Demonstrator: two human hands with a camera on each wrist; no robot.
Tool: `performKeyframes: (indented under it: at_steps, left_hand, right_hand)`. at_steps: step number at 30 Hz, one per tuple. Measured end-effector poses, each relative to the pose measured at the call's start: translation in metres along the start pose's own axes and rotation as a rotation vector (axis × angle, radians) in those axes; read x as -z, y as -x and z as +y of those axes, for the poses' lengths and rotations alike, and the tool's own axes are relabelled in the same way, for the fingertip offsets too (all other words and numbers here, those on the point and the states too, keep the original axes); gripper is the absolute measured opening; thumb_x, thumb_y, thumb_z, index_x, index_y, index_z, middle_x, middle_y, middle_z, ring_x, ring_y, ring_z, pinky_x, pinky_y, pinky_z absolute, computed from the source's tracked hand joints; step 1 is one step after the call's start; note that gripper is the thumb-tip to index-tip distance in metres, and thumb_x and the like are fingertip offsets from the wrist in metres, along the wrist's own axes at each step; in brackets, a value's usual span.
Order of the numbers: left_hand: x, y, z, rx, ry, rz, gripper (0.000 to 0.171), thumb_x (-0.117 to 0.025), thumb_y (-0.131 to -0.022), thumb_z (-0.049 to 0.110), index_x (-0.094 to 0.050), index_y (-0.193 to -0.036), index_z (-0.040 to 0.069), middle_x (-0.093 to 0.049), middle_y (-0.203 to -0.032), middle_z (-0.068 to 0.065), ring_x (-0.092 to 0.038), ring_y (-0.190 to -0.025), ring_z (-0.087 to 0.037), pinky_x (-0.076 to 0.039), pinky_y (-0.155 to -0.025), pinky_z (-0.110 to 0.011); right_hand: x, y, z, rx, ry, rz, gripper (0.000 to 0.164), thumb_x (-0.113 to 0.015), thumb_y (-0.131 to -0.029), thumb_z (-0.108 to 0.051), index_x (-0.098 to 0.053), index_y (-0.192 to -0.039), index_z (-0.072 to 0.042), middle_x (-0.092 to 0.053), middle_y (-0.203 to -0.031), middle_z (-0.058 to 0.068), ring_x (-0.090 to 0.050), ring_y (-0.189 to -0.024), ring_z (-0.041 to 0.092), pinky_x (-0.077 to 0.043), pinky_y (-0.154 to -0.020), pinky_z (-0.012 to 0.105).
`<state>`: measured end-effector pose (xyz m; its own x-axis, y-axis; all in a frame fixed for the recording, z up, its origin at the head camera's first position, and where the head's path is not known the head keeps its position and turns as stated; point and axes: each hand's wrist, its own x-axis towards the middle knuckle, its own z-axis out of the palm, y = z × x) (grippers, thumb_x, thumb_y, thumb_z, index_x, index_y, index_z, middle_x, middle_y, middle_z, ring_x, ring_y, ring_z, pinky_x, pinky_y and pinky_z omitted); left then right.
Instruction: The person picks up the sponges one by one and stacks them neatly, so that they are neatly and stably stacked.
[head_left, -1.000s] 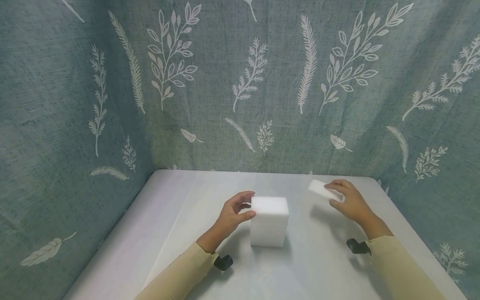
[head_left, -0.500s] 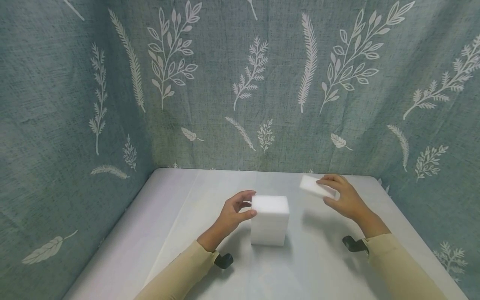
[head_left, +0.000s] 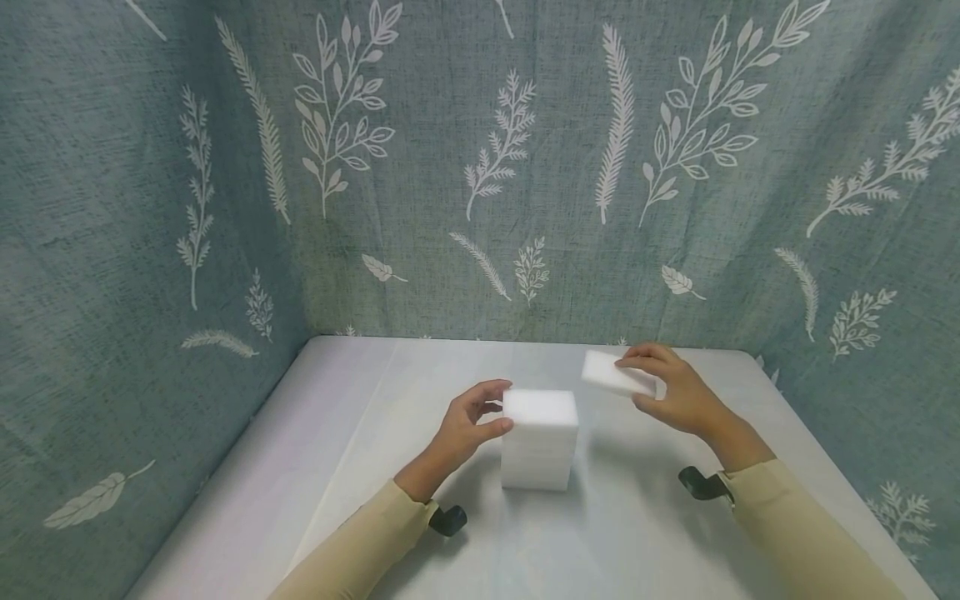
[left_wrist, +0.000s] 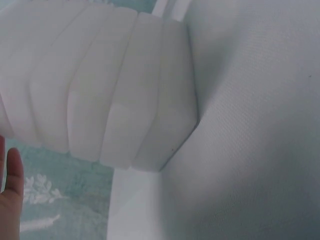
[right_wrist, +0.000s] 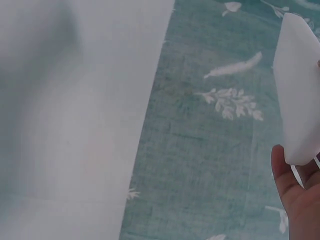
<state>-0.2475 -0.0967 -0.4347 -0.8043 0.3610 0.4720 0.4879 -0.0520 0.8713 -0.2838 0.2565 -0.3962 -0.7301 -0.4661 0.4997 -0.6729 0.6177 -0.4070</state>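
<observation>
A stack of white sponge blocks (head_left: 538, 450) stands upright on the table. In the left wrist view its separate layers (left_wrist: 117, 95) show, several of them with rounded edges. My left hand (head_left: 459, 429) holds the stack's upper left side, the thumb at the front corner and the fingers toward the back. To the right of the stack, in the air above the table, my right hand (head_left: 678, 396) pinches one white sponge (head_left: 603, 372) by its right end. The right wrist view shows this flat sponge (right_wrist: 297, 90) tilted, with the thumb along its lower edge.
A white-covered table (head_left: 420, 367) lies under both hands. Blue-green curtains (head_left: 450, 167) with white leaf prints rise behind it and on both sides. A dark strap-mounted piece (head_left: 448, 521) sits at the left wrist, and a similar black piece (head_left: 701, 483) at the right.
My right hand has moved left and slightly away with the white sponge, nearer to the stack. The left hand and the stack stay in place.
</observation>
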Motion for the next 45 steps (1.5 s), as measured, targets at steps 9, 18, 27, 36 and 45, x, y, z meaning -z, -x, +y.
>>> performKeyframes:
  at_steps: [9, 18, 27, 36, 45]
  left_hand:
    - [0.001, -0.001, 0.0, 0.008, -0.044, 0.002, 0.053, -0.074, -0.084, 0.005, -0.054, -0.131, -0.004, -0.058, -0.122, -0.016, -0.052, -0.114, -0.03, -0.041, -0.1, -0.054]
    - [0.0, -0.001, 0.0, 0.027, -0.052, -0.012, 0.055, -0.075, -0.083, 0.004, -0.053, -0.133, -0.002, -0.058, -0.12, -0.015, -0.053, -0.115, -0.027, -0.04, -0.101, -0.054]
    - [0.0, -0.001, -0.001, 0.017, -0.05, -0.011, 0.056, -0.076, -0.081, 0.004, -0.053, -0.132, -0.002, -0.06, -0.117, -0.013, -0.055, -0.111, -0.023, -0.04, -0.099, -0.058]
    - [0.002, 0.0, -0.002, -0.001, -0.008, 0.002, 0.057, -0.076, -0.08, -0.003, -0.053, -0.132, -0.005, -0.059, -0.118, -0.016, -0.055, -0.111, -0.023, -0.04, -0.098, -0.058]
    - [0.001, 0.002, -0.005, 0.003, -0.003, 0.005, 0.054, -0.076, -0.08, 0.0, -0.055, -0.129, -0.005, -0.06, -0.117, -0.013, -0.055, -0.111, -0.025, -0.038, -0.098, -0.061]
  right_hand:
    - [0.003, -0.01, -0.015, 0.11, -0.013, -0.019, 0.044, -0.072, -0.08, -0.003, -0.066, -0.123, -0.011, -0.053, -0.125, 0.004, -0.046, -0.12, 0.029, -0.045, -0.089, 0.053]
    - [0.0, -0.016, -0.026, 0.172, -0.041, -0.035, 0.045, -0.072, -0.079, -0.002, -0.066, -0.122, -0.012, -0.054, -0.123, 0.003, -0.048, -0.117, 0.026, -0.046, -0.088, 0.054]
    - [-0.005, -0.022, -0.038, 0.202, -0.088, -0.07, 0.043, -0.072, -0.08, -0.005, -0.067, -0.121, -0.014, -0.055, -0.125, 0.001, -0.049, -0.117, 0.023, -0.046, -0.09, 0.052]
    - [-0.017, -0.029, -0.047, 0.231, -0.134, -0.111, 0.042, -0.07, -0.081, -0.006, -0.066, -0.122, -0.016, -0.055, -0.125, 0.0, -0.05, -0.116, 0.022, -0.049, -0.088, 0.048]
    - [-0.034, -0.033, -0.056, 0.259, -0.17, -0.116, 0.042, -0.069, -0.081, -0.007, -0.067, -0.122, -0.016, -0.055, -0.123, -0.001, -0.05, -0.114, 0.02, -0.052, -0.086, 0.044]
